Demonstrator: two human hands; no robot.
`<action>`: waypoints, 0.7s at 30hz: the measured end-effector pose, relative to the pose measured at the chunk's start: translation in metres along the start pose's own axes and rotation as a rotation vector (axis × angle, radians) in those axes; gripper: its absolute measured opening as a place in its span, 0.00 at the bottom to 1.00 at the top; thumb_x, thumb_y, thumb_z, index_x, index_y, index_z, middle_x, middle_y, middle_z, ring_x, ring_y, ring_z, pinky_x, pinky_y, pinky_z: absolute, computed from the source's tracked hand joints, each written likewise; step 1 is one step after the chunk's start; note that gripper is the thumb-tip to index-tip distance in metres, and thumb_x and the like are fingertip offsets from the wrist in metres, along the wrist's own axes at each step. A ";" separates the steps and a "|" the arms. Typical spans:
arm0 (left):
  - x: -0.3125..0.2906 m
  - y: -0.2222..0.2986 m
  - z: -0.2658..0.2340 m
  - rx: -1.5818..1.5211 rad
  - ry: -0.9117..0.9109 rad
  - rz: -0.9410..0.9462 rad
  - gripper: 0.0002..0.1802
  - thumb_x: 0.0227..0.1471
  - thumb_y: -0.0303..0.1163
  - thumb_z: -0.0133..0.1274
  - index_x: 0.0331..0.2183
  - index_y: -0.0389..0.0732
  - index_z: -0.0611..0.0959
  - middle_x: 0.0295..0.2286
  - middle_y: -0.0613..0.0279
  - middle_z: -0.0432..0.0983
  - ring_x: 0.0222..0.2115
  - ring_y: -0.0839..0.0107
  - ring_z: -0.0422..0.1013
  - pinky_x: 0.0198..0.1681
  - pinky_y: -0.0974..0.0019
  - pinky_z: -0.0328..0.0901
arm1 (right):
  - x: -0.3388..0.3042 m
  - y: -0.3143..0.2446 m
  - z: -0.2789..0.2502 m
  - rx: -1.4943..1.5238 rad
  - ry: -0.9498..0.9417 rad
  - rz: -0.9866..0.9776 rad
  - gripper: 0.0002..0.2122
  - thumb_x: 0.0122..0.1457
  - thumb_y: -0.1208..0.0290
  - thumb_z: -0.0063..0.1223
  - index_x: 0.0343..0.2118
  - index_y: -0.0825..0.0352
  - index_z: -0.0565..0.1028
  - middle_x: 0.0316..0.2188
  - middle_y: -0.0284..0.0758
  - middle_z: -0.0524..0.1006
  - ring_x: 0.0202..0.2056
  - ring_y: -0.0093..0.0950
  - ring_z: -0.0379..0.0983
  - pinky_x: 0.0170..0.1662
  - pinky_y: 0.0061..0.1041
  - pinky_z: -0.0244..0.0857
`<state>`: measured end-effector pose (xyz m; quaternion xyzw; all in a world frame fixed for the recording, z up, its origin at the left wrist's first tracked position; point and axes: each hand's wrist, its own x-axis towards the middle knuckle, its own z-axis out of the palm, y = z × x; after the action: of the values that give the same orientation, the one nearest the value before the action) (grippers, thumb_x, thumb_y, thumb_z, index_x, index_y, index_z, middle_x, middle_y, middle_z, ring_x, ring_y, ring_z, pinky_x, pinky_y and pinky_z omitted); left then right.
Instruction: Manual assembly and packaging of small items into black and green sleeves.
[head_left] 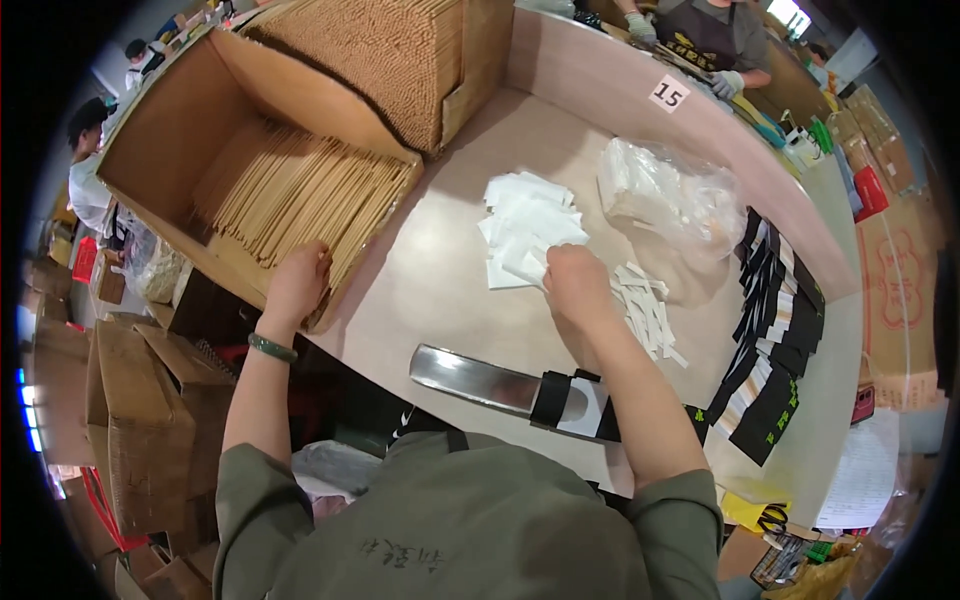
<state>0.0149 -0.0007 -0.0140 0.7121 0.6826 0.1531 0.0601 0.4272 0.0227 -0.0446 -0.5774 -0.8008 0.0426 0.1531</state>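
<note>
My left hand (298,285) is inside the near edge of an open cardboard box (140,165), its fingers curled at the ends of thin wooden chopsticks (300,200); whether it grips any is hidden. A green bangle (272,348) circles that wrist. On the table, my right hand (578,285) is closed on a white napkin at the near right edge of a loose pile of white napkins (530,215). Narrow white paper strips (648,310) lie scattered just right of this hand. Below it, a shiny curved metal piece (470,378) points left beside black and white sleeves (575,403).
Behind the open box stands another, packed with stick ends (370,70). A clear plastic bag of white napkins (670,190) lies at the back right. Fanned black sleeves (770,340) line the right side. A raised partition (590,55) borders the table; a gloved co-worker (715,40) is beyond it.
</note>
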 end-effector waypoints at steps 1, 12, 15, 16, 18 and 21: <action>-0.001 -0.006 0.000 -0.045 -0.049 -0.025 0.10 0.54 0.30 0.52 0.38 0.37 0.78 0.32 0.44 0.76 0.35 0.43 0.73 0.38 0.49 0.68 | -0.003 -0.006 -0.006 0.009 -0.013 -0.007 0.06 0.50 0.71 0.55 0.27 0.69 0.75 0.28 0.42 0.77 0.35 0.42 0.74 0.37 0.39 0.68; 0.000 0.004 -0.022 0.081 0.129 -0.010 0.09 0.59 0.27 0.46 0.42 0.35 0.75 0.32 0.45 0.76 0.34 0.47 0.73 0.36 0.54 0.67 | -0.110 -0.090 -0.037 0.222 -0.231 -0.192 0.05 0.53 0.74 0.54 0.23 0.66 0.73 0.25 0.39 0.72 0.34 0.40 0.72 0.35 0.38 0.67; -0.025 0.041 -0.021 -0.604 0.108 -0.172 0.09 0.62 0.29 0.46 0.41 0.36 0.77 0.27 0.61 0.73 0.29 0.68 0.70 0.32 0.66 0.65 | -0.115 -0.098 -0.029 0.545 -0.189 -0.020 0.05 0.53 0.72 0.56 0.25 0.66 0.72 0.25 0.38 0.71 0.33 0.38 0.71 0.34 0.35 0.67; -0.038 0.054 -0.013 -0.768 -0.049 -0.224 0.08 0.63 0.29 0.46 0.40 0.37 0.77 0.27 0.67 0.71 0.28 0.76 0.68 0.31 0.71 0.64 | -0.118 -0.102 -0.025 0.380 -0.165 -0.103 0.05 0.53 0.72 0.56 0.27 0.66 0.73 0.27 0.38 0.71 0.33 0.38 0.72 0.35 0.35 0.67; -0.066 0.086 -0.007 -1.043 -0.426 -0.050 0.05 0.60 0.25 0.50 0.38 0.36 0.78 0.26 0.72 0.69 0.27 0.82 0.63 0.31 0.76 0.61 | -0.121 -0.102 -0.024 0.212 -0.154 -0.217 0.07 0.51 0.72 0.59 0.30 0.66 0.72 0.32 0.38 0.74 0.35 0.38 0.72 0.38 0.37 0.67; -0.077 0.094 -0.013 -1.099 -0.713 -0.040 0.06 0.60 0.28 0.53 0.35 0.35 0.79 0.27 0.72 0.71 0.28 0.83 0.65 0.33 0.77 0.63 | -0.138 -0.085 -0.055 0.379 0.007 -0.161 0.11 0.47 0.71 0.65 0.30 0.66 0.72 0.42 0.43 0.74 0.43 0.43 0.72 0.45 0.39 0.66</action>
<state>0.0992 -0.0843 0.0152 0.5719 0.4561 0.2332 0.6407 0.4052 -0.1407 0.0019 -0.4724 -0.8216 0.1783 0.2647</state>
